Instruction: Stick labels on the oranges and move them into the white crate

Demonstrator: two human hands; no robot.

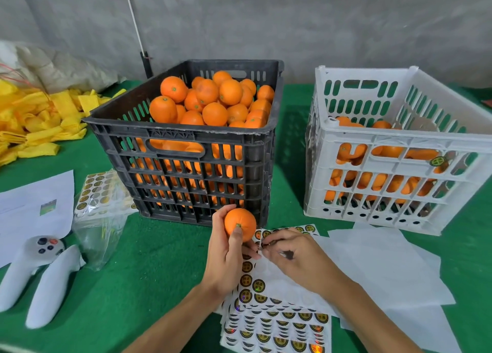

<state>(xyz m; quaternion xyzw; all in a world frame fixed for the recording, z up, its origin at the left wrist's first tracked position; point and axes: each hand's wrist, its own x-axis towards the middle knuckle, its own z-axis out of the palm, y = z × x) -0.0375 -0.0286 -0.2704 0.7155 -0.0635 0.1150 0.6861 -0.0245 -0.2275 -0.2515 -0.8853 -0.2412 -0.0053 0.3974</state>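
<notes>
head view: your left hand (226, 256) curls its fingers around a round orange fruit (240, 224) before the black plastic crate (186, 150); your right hand (290, 256) pinches a round gold-black label (265, 244) off the white sticker sheet (277, 286), the white slatted crate (399, 150) standing at right.

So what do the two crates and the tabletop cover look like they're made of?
Black crate: moulded plastic, matte, going by its slotted, ribbed walls. White crate: the same kind of plastic, slightly glossier. Cover: green, fuzzy and napped, probably felt or turf-like fabric.
</notes>
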